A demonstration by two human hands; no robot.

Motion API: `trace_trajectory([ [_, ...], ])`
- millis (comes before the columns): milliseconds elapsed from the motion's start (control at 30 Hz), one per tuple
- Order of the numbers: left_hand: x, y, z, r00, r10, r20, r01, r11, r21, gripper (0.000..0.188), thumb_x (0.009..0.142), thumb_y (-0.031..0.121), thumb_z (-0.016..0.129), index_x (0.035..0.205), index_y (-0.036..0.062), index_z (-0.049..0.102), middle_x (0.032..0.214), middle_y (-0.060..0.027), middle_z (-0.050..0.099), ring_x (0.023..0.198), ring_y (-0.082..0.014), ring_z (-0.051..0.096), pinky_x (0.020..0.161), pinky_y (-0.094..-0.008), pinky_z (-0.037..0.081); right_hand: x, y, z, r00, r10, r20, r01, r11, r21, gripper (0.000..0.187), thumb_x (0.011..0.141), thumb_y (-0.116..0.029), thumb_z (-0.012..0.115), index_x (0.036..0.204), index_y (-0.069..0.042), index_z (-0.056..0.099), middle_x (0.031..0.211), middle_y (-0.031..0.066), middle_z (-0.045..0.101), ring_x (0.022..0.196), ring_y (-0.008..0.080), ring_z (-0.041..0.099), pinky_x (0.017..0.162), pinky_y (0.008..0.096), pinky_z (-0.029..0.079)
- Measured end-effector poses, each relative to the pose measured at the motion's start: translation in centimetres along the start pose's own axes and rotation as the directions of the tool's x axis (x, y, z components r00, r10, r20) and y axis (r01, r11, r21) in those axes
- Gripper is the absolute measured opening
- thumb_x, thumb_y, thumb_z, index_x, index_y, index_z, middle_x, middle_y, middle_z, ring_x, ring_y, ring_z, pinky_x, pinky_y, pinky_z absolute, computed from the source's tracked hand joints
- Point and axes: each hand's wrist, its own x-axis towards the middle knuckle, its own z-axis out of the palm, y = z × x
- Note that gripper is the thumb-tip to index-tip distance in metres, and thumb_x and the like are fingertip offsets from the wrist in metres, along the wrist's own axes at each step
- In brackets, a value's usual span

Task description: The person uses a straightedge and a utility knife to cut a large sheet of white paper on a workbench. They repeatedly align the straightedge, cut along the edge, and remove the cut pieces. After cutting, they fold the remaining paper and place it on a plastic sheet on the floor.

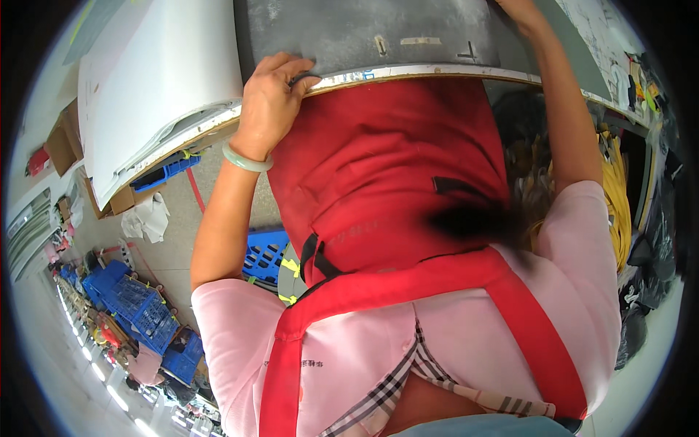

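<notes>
A dark grey sheet (364,36), smudged and with small strips of tape near its front, lies on the table (429,71). At the sheet's front left corner is my left hand (275,95), its fingers curled and thumb close to them over the edge, with a pale green bangle (246,160) on the wrist. My right hand (518,10) reaches over the far right part of the sheet. The top of the picture cuts it off, so its fingers are hidden.
Large white sheets (164,65) curve over the table's left edge. Blue crates (135,302) stand on the floor at left, another blue crate (263,255) beside me. Yellow strips (617,211) hang at right below the table. A red apron (393,160) covers my front.
</notes>
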Motion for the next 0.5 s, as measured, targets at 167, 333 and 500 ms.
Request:
trace_trajectory([
  [167, -0.01, -0.02, 0.28, 0.999, 0.019, -0.029, -0.018, 1.000, 0.013, 0.018, 0.082, 0.013, 0.074, 0.097, 0.0023, 0.072, 0.093, -0.0119, 0.067, 0.090, -0.0332, 0.062, 0.079, -0.0408, 0.051, -0.27, -0.07, 0.02, 1.000, -0.003, -0.020, 0.003, 1.000, -0.021, 0.019, 0.087, -0.020, 0.072, 0.083, -0.002, 0.066, 0.074, -0.0010, 0.056, 0.068, 0.0101, 0.047, 0.061, 0.0284, 0.038],
  [333, -0.15, -0.03, 0.39, 0.999, 0.023, -0.039, -0.022, 0.999, 0.028, 0.015, 0.082, 0.013, 0.074, 0.094, 0.0029, 0.071, 0.092, -0.0106, 0.067, 0.088, -0.0320, 0.062, 0.077, -0.0405, 0.051, -0.91, -0.71, 0.38, 0.999, 0.024, -0.032, -0.025, 0.999, -0.033, 0.019, 0.087, -0.020, 0.072, 0.083, -0.002, 0.066, 0.074, -0.0008, 0.056, 0.068, 0.0101, 0.047, 0.061, 0.0284, 0.038],
  [500, -0.27, 0.21, 0.32, 0.998, 0.039, -0.046, -0.037, 0.998, 0.047, 0.015, 0.082, 0.013, 0.073, 0.093, 0.0033, 0.071, 0.092, -0.0101, 0.066, 0.088, -0.0315, 0.062, 0.077, -0.0402, 0.051, -0.91, -0.51, 0.38, 1.000, -0.004, -0.024, 0.003, 0.999, -0.047, 0.020, 0.086, -0.021, 0.073, 0.083, -0.002, 0.067, 0.073, -0.0003, 0.057, 0.068, 0.0105, 0.048, 0.061, 0.0289, 0.039],
])
